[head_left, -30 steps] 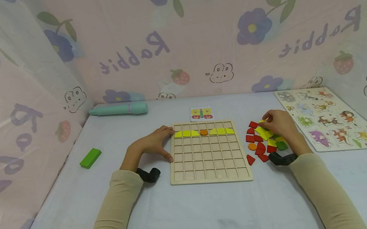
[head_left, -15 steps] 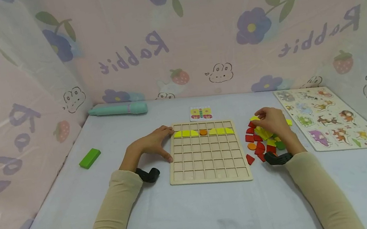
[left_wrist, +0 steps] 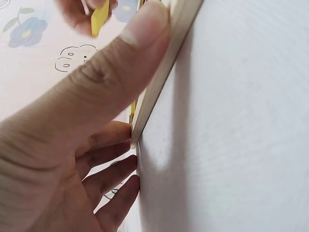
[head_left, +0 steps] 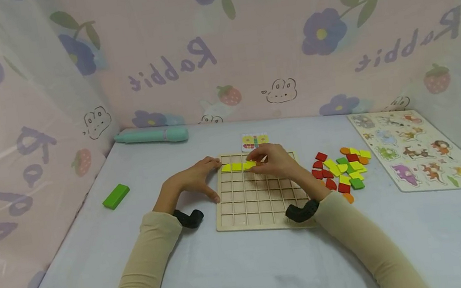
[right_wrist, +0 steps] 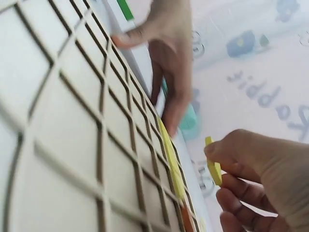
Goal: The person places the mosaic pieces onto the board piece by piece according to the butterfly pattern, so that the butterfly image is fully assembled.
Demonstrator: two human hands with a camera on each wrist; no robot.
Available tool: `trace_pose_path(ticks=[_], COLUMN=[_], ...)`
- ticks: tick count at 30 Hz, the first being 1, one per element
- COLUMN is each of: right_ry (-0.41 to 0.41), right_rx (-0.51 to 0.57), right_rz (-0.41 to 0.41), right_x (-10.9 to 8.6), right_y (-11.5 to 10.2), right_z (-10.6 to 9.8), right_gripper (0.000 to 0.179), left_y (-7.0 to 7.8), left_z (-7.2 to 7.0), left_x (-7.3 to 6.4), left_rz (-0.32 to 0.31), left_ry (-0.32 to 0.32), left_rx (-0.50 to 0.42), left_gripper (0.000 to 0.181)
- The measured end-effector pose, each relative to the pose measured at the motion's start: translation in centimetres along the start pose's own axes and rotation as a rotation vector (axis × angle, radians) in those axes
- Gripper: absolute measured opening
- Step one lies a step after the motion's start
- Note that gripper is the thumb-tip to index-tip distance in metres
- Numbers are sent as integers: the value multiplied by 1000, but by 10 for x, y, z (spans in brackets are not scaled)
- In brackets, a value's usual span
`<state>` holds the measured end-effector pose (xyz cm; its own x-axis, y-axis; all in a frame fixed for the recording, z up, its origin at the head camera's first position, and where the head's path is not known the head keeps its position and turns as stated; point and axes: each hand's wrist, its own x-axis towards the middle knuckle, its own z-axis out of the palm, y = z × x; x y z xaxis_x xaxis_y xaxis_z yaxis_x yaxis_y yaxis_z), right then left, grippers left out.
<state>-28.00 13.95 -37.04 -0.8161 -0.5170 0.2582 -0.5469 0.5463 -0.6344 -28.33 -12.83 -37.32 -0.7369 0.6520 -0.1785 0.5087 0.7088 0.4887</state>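
Note:
A pale wooden grid board [head_left: 239, 207] lies on the white-covered table, with yellow tiles [head_left: 231, 167] set along a row near its far edge. My left hand [head_left: 193, 178] rests against the board's left side, thumb and fingers spread, fingertips touching the edge. Over the far part of the board, my right hand [head_left: 276, 161] pinches a flat yellow tile [right_wrist: 214, 163] between thumb and fingers, held on edge above the row. Behind the board lies a small pattern card [head_left: 250, 141], partly covered by the right hand. That hand also hides much of the row's right part.
Loose red, yellow, green and orange tiles [head_left: 334, 165] are spread right of the board. An animal puzzle board [head_left: 390, 146] lies farther right. To the left are a green block [head_left: 116, 196] and, farther back, a teal pen-shaped case [head_left: 151, 136]. Patterned fabric walls enclose the table.
My right hand has moved left from the loose tiles to above the grid board, carrying a yellow tile. My left hand has stayed at the board's left edge.

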Motion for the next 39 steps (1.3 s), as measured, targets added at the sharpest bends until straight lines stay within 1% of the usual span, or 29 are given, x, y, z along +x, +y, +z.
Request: trace_pose_path(ticks=[3, 6, 13, 19, 24, 30, 34, 39], right_ry=[-51, -88, -127, -108, -92, -66, -67, -76], right_rx=[9, -3, -30, -29, -27, -36, -37, -59], right_rz=[-55, -67, -26, -22, -40, -100, -130, -139], right_x=[11, 18, 27, 29, 30, 31, 31, 27], right_y=[-10, -15, -18, -18, -18, -14, -12, -9], right_z=[16, 29, 46, 50, 52, 55, 55, 47], right_gripper=[25, 26, 26, 22, 17, 14, 12, 12], left_y=[0, 0, 0, 0, 2, 1, 0, 0], left_z=[0, 0, 0, -1, -1, -1, -1, -1], left_x=[0, 1, 0, -1, -1, -2, -2, -2], left_rz=[-3, -3, 25, 10, -2, 18, 34, 34], left_ry=[-3, -3, 11, 9, 6, 11, 19, 15], left_rx=[-5, -3, -9, -14, -11, -16, -7, -3], left_gripper=[100, 98, 95, 96, 97, 98, 98, 98])
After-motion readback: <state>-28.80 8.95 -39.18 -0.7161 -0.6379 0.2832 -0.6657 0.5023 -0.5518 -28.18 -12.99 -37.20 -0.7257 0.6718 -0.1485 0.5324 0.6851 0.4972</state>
